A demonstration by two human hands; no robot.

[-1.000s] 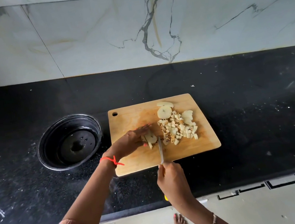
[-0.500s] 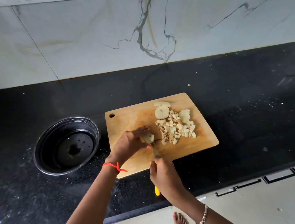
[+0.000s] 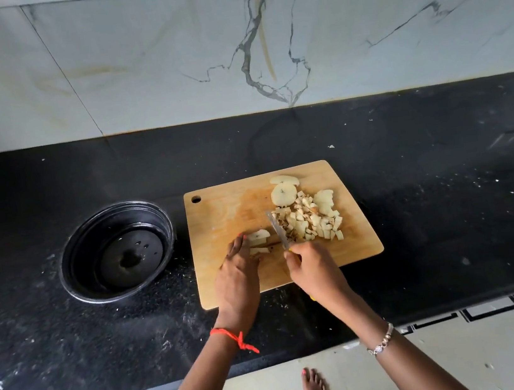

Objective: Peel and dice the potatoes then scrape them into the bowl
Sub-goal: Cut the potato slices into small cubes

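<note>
Wooden cutting board (image 3: 219, 220) (matt), glossy black bowl (image 3: 117, 250), speckled stone counter (image 3: 448, 201), metal knife (image 3: 277, 229)

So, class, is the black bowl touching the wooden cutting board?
Apart. The head view shows a strip of black counter between the bowl and the left edge of the cutting board.

Black bowl (image 3: 118, 250); tan wooden board (image 3: 225, 212); pale potato dice (image 3: 311, 223); black-speckled counter (image 3: 448, 201).
</note>
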